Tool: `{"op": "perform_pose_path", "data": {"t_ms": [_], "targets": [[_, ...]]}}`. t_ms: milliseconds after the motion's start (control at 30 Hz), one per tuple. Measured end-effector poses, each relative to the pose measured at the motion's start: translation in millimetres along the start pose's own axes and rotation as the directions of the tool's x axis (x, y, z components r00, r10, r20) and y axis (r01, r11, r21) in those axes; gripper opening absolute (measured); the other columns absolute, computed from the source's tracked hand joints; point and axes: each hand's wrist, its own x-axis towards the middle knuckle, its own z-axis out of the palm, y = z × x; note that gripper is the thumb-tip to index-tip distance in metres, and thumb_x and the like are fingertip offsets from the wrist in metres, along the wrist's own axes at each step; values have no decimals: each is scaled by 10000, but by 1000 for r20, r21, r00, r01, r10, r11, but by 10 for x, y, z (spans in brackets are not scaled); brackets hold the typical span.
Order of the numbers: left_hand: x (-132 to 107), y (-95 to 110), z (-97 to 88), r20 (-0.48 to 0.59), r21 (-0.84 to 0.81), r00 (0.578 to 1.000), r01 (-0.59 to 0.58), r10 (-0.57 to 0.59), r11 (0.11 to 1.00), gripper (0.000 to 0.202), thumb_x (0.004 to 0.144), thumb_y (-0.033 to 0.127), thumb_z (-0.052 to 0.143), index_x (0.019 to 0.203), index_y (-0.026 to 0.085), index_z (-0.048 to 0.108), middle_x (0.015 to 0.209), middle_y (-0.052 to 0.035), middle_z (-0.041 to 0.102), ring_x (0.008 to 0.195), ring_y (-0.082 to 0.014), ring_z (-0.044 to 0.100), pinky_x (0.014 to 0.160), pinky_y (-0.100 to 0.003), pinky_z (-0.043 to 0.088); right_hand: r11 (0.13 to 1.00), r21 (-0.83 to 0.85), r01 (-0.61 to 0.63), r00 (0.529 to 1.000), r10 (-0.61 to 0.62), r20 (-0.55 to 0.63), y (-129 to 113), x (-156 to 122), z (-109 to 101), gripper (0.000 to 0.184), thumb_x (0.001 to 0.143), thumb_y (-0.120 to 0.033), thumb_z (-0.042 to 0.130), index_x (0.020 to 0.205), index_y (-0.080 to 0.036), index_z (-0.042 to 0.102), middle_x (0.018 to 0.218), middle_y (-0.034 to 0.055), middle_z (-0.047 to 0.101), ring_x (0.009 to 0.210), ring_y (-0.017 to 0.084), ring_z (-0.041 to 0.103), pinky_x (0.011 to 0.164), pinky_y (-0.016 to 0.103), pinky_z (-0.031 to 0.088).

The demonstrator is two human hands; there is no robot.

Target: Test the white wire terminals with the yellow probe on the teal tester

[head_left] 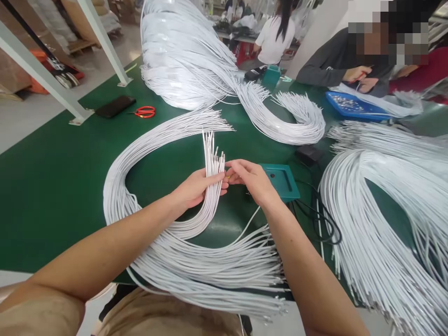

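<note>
My left hand (196,187) is closed around a bunch of thin white cables (212,158), holding their stripped ends upright above the green table (52,186). My right hand (250,177) is pinched at the bunch's right side, fingertips against one cable end, with something small and yellowish between them. The cables curve down from my left hand into a loose spread of cable ends (224,270) near the table's front edge. A teal box (282,179) with a recessed top sits just right of my right hand.
Big white cable bundles lie at the back (182,56), middle (290,121) and right (385,233). Red scissors (145,112) and a dark phone (115,106) lie far left. Black cords (322,224) trail from the teal box. A person (343,65) works by a blue tray (353,106).
</note>
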Motion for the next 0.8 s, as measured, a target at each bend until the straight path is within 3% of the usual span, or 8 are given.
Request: {"op": "perform_pose_path", "data": {"t_ms": [133, 233, 433, 567, 800], "targets": [[79, -46, -1, 9, 82, 999, -48, 48, 995, 303, 709, 242, 779, 962, 123, 663, 851, -74, 711, 772, -166, 683, 743, -326, 561, 1000, 23, 0, 999, 1, -36, -3, 98, 75, 287, 668, -435, 748, 734, -170, 662, 674, -5, 628, 591, 113, 560, 605, 272, 511], [127, -41, -35, -2, 101, 994, -106, 107, 989, 289, 734, 283, 753, 955, 118, 667, 884, -80, 711, 810, -164, 674, 784, -325, 531, 999, 52, 3, 997, 1, -71, 26, 130, 89, 242, 669, -401, 744, 684, -175, 657, 631, -19, 612, 563, 100, 518, 578, 260, 470], [182, 32, -149, 19, 219, 985, -172, 171, 961, 271, 640, 226, 805, 816, 127, 623, 716, 28, 617, 664, -69, 562, 696, -236, 437, 996, 77, -38, 999, 38, 7, 102, 100, 101, 192, 706, -373, 716, 718, -181, 708, 735, 14, 672, 618, 97, 505, 572, 244, 415], [173, 38, -108, 32, 241, 989, -148, 145, 959, 283, 647, 239, 788, 796, 135, 572, 723, 22, 607, 681, -89, 586, 679, -247, 446, 986, 149, -78, 997, 73, 38, 136, 71, 121, 199, 725, -375, 705, 762, -180, 726, 701, 6, 648, 594, 86, 491, 552, 236, 403], [138, 19, -55, 41, 537, 961, -253, 274, 805, 201, 707, 232, 713, 788, 141, 553, 704, 13, 607, 586, -75, 535, 578, -234, 431, 990, 144, 5, 993, 12, -114, 158, 57, 126, 187, 686, -353, 748, 698, -181, 676, 589, -26, 605, 491, 79, 481, 518, 248, 405]]}}
